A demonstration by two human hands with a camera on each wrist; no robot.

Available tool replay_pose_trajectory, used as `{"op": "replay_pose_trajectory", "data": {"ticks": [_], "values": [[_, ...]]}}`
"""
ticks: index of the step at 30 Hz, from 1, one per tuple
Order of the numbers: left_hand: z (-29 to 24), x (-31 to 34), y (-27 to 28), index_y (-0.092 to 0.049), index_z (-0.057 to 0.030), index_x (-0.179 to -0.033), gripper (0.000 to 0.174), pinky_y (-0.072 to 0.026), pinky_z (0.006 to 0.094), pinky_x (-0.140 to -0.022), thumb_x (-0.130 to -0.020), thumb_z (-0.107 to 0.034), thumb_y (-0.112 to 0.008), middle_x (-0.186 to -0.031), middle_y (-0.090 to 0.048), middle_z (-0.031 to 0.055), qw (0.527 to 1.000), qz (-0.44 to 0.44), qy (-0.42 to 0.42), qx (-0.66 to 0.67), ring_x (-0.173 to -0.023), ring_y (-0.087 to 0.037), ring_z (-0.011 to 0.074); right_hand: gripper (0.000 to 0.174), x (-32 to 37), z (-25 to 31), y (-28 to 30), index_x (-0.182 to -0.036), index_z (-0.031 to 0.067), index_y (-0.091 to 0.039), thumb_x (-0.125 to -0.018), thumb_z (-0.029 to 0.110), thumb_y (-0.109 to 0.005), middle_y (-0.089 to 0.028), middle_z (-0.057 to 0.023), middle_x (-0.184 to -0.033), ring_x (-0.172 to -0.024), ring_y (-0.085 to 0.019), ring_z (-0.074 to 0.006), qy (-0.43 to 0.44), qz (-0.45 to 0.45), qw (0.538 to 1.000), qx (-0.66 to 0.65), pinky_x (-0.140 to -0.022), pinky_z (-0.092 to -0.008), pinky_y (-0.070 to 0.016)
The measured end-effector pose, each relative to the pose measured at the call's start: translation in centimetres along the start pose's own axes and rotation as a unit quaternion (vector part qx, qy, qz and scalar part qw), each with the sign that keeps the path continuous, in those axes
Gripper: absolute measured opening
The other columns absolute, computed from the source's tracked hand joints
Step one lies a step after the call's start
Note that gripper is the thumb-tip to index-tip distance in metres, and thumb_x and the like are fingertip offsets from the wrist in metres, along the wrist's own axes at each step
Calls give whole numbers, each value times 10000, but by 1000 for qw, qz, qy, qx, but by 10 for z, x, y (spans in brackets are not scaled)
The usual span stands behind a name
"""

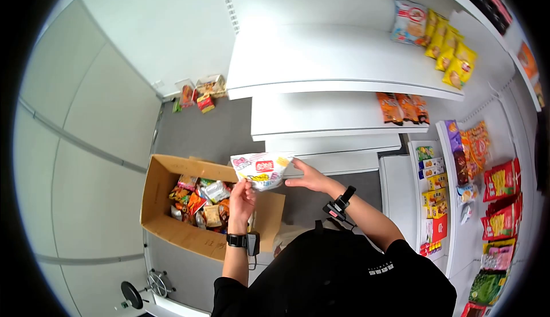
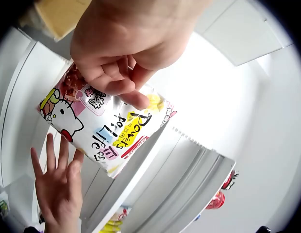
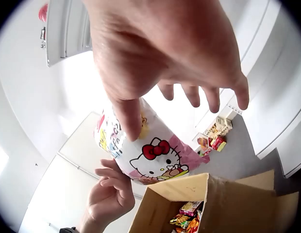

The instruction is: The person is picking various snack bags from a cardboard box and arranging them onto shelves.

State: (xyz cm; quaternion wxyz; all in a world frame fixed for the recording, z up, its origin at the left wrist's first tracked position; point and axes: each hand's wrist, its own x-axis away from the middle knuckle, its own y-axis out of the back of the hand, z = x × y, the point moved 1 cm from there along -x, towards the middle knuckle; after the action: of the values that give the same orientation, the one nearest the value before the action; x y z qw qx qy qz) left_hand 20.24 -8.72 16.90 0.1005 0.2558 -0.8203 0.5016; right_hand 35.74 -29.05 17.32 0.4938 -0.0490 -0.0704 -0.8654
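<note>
Left hand (image 1: 242,199) pinches the white crinkly plastic snack bag with cartoon-cat print (image 1: 262,169), fingers curled on its lower edge. The bag is held up over the right-hand end of the open brown cardboard box (image 1: 156,196), which holds mixed snack packets (image 1: 203,202). Right hand (image 1: 306,175), right of the box, has its fingers straight and spread and grips nothing, fingertips at the bag's side.
</note>
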Motion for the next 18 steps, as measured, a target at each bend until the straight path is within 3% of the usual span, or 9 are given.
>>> {"op": "replay_pose_trajectory", "data": {"ticks": [1, 2, 6, 9, 10, 13, 16, 18], "values": [[13, 0, -18, -540, -77, -877, 75, -376, 157, -494, -913, -143, -541, -735, -564, -14, 1000, 22, 19, -11, -570, -464, 38, 809, 11, 4, 8, -1391, 17, -284, -766, 270, -731, -328, -146, -1421, -1333, -274, -266, 22, -9, 1000, 15, -1073, -361, -261], [25, 3, -36, -544, -76, -879, 77, -375, 154, -495, -910, -146, -545, -735, -559, -15, 999, 13, 39, -24, -570, -452, 39, 761, 25, 8, 17, -1355, 6, -336, -753, 225, -746, -410, -139, -1361, -1281, -355, -243, 19, -28, 999, 38, -1042, -341, -309], [68, 8, -97, -561, -80, -882, 89, -378, 171, -495, -904, -166, -559, -729, -585, -5, 990, 68, 86, -90, -569, -474, 45, 637, 75, 3, 51, -1285, 1, -405, -768, 180, -729, -529, -96, -1230, -1093, -521, -207, 29, -83, 996, -28, -939, -322, -415], [90, 12, -137, -568, -73, -891, 99, -374, 177, -488, -904, -171, -556, -702, -611, 16, 973, 93, 77, -197, -548, -493, 56, 640, 114, 5, 77, -1245, -26, -439, -747, 235, -745, -550, -136, -1175, -1089, -521, -218, 34, -148, 985, -79, -943, -324, -403], [97, 16, -151, -572, -70, -895, 105, -372, 179, -481, -903, -173, -555, -693, -619, 25, 960, 110, 69, -248, -536, -497, 61, 615, 132, 19, 83, -1240, -17, -437, -759, 225, -733, -565, -113, -1120, -987, -564, -182, 31, -146, 980, -130, -798, -291, -486], [114, 20, -180, -593, -29, -1019, 199, -338, 184, -450, -894, -181, -569, -658, -610, 30, 902, 132, 42, -410, -491, -463, 56, 590, 163, 14, 110, -1234, -10, -434, -769, 211, -721, -570, -99, -1082, -909, -580, -159, 24, -178, 975, -131, -674, -257, -507], [125, 17, -194, -571, -4, -1146, 316, -319, 180, -454, -872, -160, -606, -675, -588, 8, 843, 154, -9, -515, -520, -439, 29, 559, 188, 12, 130, -1229, 0, -435, -778, 186, -708, -573, -87, -1079, -898, -571, -148, 48, -216, 964, -150, -660, -255, -496], [127, 13, -208, -575, 4, -1131, 316, -337, 180, -463, -860, -152, -620, -738, -597, 11, 807, 174, -62, -561, -540, -449, 33, 536, 200, 14, 142, -1229, 12, -439, -788, 183, -692, -576, -71, -1077, -901, -564, -133, 83, -246, 955, -144, -654, -247, -482]]}}
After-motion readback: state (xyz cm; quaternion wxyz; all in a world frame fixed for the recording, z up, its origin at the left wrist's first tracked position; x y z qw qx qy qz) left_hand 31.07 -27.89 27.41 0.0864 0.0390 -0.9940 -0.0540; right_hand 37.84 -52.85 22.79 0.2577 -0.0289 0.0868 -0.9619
